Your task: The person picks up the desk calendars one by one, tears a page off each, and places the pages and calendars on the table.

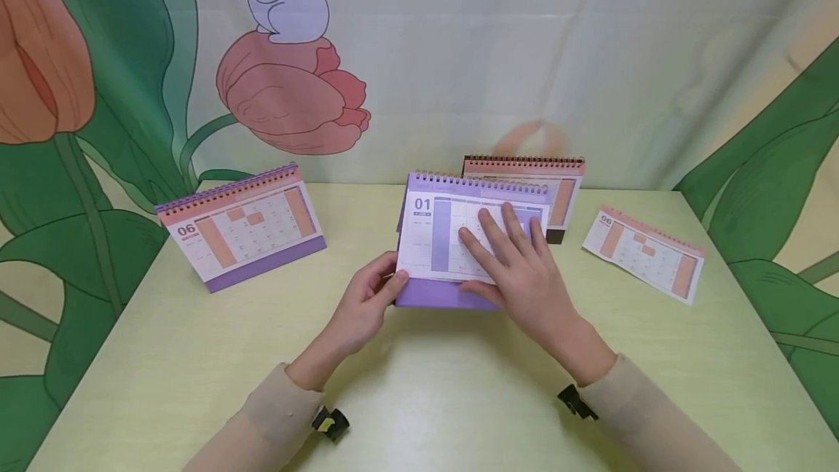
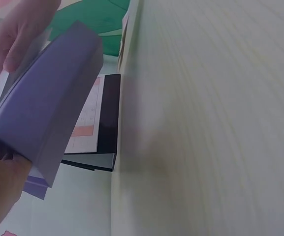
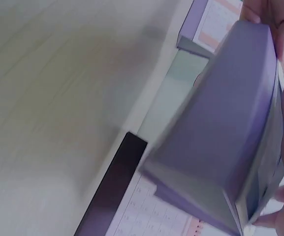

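A purple spiral desk calendar showing page 01 is held up above the table in the head view. My left hand grips its lower left corner, thumb in front and fingers behind. Spread over the calendar's page is my right hand, its straight fingers resting on the right half. The left wrist view shows the purple base raised off the tabletop, with my left thumb at its edge. From the right wrist, the underside of the purple base is seen, slightly blurred.
At the left stands a pink-and-purple calendar on page 06. Behind the held one, a pink calendar with a dark base is partly hidden. A loose 06 page lies at the right of the table. A printed curtain hangs behind.
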A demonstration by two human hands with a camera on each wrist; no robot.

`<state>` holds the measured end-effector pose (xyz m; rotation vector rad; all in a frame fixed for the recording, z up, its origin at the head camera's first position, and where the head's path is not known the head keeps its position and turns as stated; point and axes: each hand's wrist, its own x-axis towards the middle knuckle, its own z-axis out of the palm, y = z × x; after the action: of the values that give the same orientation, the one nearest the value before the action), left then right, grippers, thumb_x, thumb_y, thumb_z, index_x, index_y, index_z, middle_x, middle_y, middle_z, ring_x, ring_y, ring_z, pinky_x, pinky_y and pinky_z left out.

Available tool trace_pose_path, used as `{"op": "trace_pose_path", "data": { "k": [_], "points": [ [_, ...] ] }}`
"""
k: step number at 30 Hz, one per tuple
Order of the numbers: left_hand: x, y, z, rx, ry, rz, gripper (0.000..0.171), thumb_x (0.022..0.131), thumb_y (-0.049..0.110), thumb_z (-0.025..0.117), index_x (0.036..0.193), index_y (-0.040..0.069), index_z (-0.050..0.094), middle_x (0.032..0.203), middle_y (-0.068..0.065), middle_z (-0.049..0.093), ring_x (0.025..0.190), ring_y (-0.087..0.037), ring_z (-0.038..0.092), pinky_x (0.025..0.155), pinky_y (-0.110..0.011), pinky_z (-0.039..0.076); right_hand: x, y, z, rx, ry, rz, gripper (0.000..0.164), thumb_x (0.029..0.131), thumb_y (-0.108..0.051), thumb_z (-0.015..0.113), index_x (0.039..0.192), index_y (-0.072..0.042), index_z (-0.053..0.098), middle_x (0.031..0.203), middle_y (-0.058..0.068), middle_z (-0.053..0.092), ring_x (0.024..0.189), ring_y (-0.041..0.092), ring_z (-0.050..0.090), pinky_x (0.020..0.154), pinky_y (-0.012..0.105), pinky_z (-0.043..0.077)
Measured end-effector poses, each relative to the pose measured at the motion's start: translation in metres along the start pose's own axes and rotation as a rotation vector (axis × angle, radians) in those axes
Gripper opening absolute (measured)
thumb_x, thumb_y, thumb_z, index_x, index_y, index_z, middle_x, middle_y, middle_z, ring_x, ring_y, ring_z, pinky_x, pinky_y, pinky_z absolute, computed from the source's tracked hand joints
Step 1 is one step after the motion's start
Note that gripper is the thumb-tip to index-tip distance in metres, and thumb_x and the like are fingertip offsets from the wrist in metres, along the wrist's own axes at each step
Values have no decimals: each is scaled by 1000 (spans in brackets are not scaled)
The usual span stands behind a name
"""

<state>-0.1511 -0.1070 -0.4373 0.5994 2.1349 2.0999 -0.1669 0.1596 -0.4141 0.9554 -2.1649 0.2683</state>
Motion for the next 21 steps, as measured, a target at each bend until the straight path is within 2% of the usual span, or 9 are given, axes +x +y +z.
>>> {"op": "trace_pose_path", "data": {
  "k": [6, 10, 14, 21],
  "points": [
    [0, -2, -2, -33, -11, -21, 34, 110, 11, 47, 140, -2, 55, 130, -20, 60, 98, -30, 63, 85, -33, 58, -5, 5, 1, 8, 8, -48, 64, 107, -57, 37, 144, -9, 59, 147, 18, 55, 138, 43, 46, 108, 65, 37],
    [-1, -3, -2, -38, -10, -26, 34, 110, 10, 46, 141, -3, 54, 129, -21, 60, 98, -29, 63, 85, -33, 58, -6, 4, 3, 48, 105, -83, 57, 109, -48, 42, 138, -5, 64, 137, 18, 63, 129, 40, 56, 103, 60, 45],
    [-1, -2, 0, -36, 22, -15, 34, 110, 9, 45, 140, -4, 53, 125, -22, 61, 97, -28, 63, 84, -31, 57, -2, -2, 3, 61, 195, -98, 47, 111, -37, 48, 131, 1, 68, 128, 18, 68, 119, 36, 65, 96, 53, 53],
    [-2, -4, 8, -7, 86, 1, 33, 110, 9, 41, 138, -6, 53, 118, -23, 63, 96, -26, 63, 83, -30, 54, -2, -13, 3, 75, 216, -77, 37, 110, -23, 50, 125, 5, 69, 122, 19, 71, 111, 34, 69, 82, 47, 59]
  ]
}}
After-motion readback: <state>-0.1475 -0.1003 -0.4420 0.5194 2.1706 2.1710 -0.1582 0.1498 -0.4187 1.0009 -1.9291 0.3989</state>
